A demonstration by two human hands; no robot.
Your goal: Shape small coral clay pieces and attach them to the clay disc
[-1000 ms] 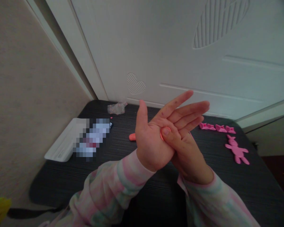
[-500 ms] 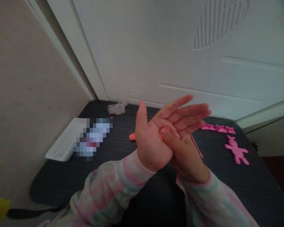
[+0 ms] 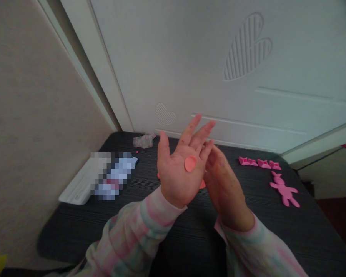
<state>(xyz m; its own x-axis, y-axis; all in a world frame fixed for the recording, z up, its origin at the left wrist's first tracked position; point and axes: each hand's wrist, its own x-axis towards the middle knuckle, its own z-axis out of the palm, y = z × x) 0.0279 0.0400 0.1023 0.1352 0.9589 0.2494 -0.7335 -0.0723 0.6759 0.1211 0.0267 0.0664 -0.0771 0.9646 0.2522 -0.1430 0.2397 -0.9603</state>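
Observation:
Palm up and fingers spread, my left hand [image 3: 180,169] is open above the table. A flat, round orange disc [image 3: 190,163], seemingly soft clay, rests on its palm. My right hand [image 3: 225,184] is at its right side, edge-on, with extended fingers touching or just behind the left fingers; their tips are partly hidden. More orange material [image 3: 202,184] shows between the hands on the black table [image 3: 196,238], mostly covered by the left hand.
A pink bunny shape [image 3: 285,189] and a row of pink bow-like pieces [image 3: 263,164] lie right. A crumpled clear wrapper [image 3: 144,141], a blurred phone [image 3: 118,175] and a white tray [image 3: 77,188] are left. A white panel [image 3: 190,57] with hearts stands behind.
My right thumb has come off the orange disc, which now shows flat on the left palm. My right hand has turned edge-on, and the view has shifted slightly.

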